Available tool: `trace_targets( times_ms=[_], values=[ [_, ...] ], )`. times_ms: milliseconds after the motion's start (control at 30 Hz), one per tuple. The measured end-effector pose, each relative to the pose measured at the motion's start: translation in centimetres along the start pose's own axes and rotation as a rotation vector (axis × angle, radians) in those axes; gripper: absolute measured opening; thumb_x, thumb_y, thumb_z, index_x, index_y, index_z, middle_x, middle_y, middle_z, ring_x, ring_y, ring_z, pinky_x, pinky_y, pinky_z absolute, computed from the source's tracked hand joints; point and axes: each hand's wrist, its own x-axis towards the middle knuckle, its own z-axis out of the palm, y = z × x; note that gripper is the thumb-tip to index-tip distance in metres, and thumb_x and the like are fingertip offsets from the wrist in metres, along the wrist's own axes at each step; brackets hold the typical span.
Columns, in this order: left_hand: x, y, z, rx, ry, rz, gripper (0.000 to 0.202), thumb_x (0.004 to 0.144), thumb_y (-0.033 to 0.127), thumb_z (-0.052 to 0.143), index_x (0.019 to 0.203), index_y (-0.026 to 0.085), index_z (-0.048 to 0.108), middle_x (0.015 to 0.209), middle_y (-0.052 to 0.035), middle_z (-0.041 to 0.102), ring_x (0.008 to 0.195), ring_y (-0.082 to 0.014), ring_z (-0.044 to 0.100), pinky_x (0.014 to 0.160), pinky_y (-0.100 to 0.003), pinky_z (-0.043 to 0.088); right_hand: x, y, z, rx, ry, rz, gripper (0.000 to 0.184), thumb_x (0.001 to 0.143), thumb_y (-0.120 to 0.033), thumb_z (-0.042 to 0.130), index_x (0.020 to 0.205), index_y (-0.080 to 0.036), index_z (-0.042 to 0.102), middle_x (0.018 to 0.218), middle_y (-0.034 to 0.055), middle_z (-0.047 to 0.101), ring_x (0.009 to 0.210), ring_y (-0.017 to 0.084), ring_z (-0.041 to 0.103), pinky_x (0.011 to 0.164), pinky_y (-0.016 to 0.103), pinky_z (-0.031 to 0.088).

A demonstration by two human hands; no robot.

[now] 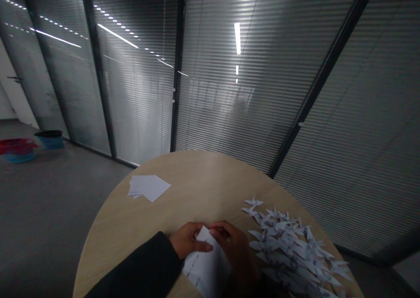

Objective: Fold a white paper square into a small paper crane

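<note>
Between my two hands, over the near part of the round table, is a sheet of white paper (205, 269) with dark dashed marks along its left side. My left hand (188, 241) grips its upper left edge, thumb lying on top. At the upper right edge, the fingers of my right hand (238, 250) are bent and pinch the paper near its top corner. The lower end of the sheet runs out of view. To the right lies a heap of folded white paper cranes (288, 241); a few sit slightly apart at its far end.
Loose white paper sheets (147, 186) lie stacked unevenly at the far left of the wooden table (203, 171). Beyond it stands a glass partition with blinds (229, 92). On the floor at left are a blue bin with a red liner (18, 151) and a dark-rimmed bin (50, 139).
</note>
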Motion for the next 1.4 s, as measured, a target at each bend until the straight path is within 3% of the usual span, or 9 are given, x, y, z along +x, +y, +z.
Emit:
trace_targets(
  times_ms=[233,400,667,1067,1400],
  values=[
    [0.0,0.8,-0.3,-0.158,0.133,0.047,0.042,0.049,0.042,0.084,0.074,0.011,0.069,0.069,-0.0038,0.070,0.063,-0.0164,0.059,0.064,-0.028,0.045,0.6,0.9,-0.5,0.131,0.175,0.066,0.029,0.068,-0.044,0.062,0.081,-0.020,0.070,0.074,0.0058,0.073,0.071,0.023,0.067,0.064,0.030,0.051],
    [-0.1,1.4,-0.5,-0.216,0.217,0.044,0.043,0.047,0.044,0.085,0.069,0.010,0.070,0.062,-0.0047,0.070,0.055,-0.0163,0.060,0.058,-0.028,0.046,0.9,0.6,-1.3,0.260,0.179,0.106,0.035,0.064,-0.049,0.065,0.079,-0.018,0.070,0.078,0.0082,0.074,0.076,0.026,0.068,0.065,0.032,0.053],
    [0.2,1.0,-0.6,-0.260,0.325,0.032,0.047,0.045,0.047,0.085,0.068,0.008,0.070,0.059,-0.0067,0.071,0.050,-0.0156,0.061,0.052,-0.026,0.045,1.1,1.3,-0.9,0.389,0.176,0.155,0.031,0.063,-0.046,0.067,0.076,-0.018,0.068,0.073,0.0066,0.073,0.066,0.023,0.066,0.059,0.031,0.053],
    [0.0,1.2,-0.4,-0.296,0.264,-0.004,0.046,0.042,0.044,0.087,0.068,0.009,0.072,0.062,-0.0071,0.072,0.053,-0.0163,0.062,0.057,-0.029,0.047,1.0,0.9,-1.0,0.286,0.213,0.139,0.041,0.061,-0.054,0.064,0.077,-0.017,0.069,0.078,0.0087,0.073,0.073,0.025,0.067,0.065,0.031,0.052],
    [-0.1,0.8,-0.8,-0.144,0.203,-0.004,0.041,0.050,0.046,0.083,0.069,0.010,0.072,0.065,-0.0062,0.071,0.060,-0.0183,0.061,0.065,-0.031,0.046,0.7,0.2,-1.0,0.241,0.236,0.122,0.038,0.064,-0.051,0.062,0.079,-0.017,0.069,0.081,0.0096,0.073,0.077,0.025,0.067,0.069,0.032,0.053]
  ],
)
